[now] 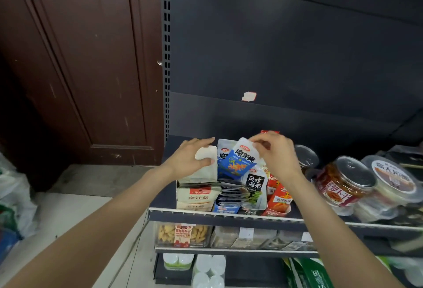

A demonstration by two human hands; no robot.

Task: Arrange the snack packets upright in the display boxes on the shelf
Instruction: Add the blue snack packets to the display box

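Gripping a blue snack packet [240, 161] by its upper right corner, the right hand [278, 154] pinches the glossy film between thumb and curled fingers; the packet stands tilted, top leaning toward 11 o'clock, above the middle display box [226, 207]. Left hand [190, 157] curls round the rounded white top of a cream packet [207, 157], thumb on the near face, fingers behind. This packet stands upright at the back of the left display box [194, 198], a matte cardboard carton printed red and cream.

Shelf [229, 215]: dark flat board with a pale front rail, edge running roughly 9 to 3 o'clock. Three open-topped cartons sit side by side on it, touching. Middle carton holds flat dark foil sachets stacked on edge, plus a black-and-white pouch [256, 184] at its right. At 3 o'clock from that stands the red-orange display box [278, 200], with glossy red packets inside.

Further toward 3 o'clock: a clear round plastic jar [341, 184] with a metal pull-ring lid and reddish contents, lying tilted; beside it a wide clear tub [393, 177] with a printed round label. A second metal lid [305, 154] shows behind the right wrist.

Lower shelf, 6 o'clock: clear tub of yellow ridged snacks [180, 234] with a red tag. Backing panel is dark, smooth metal; a brown panelled door [80, 58] fills 9 to 11 o'clock.
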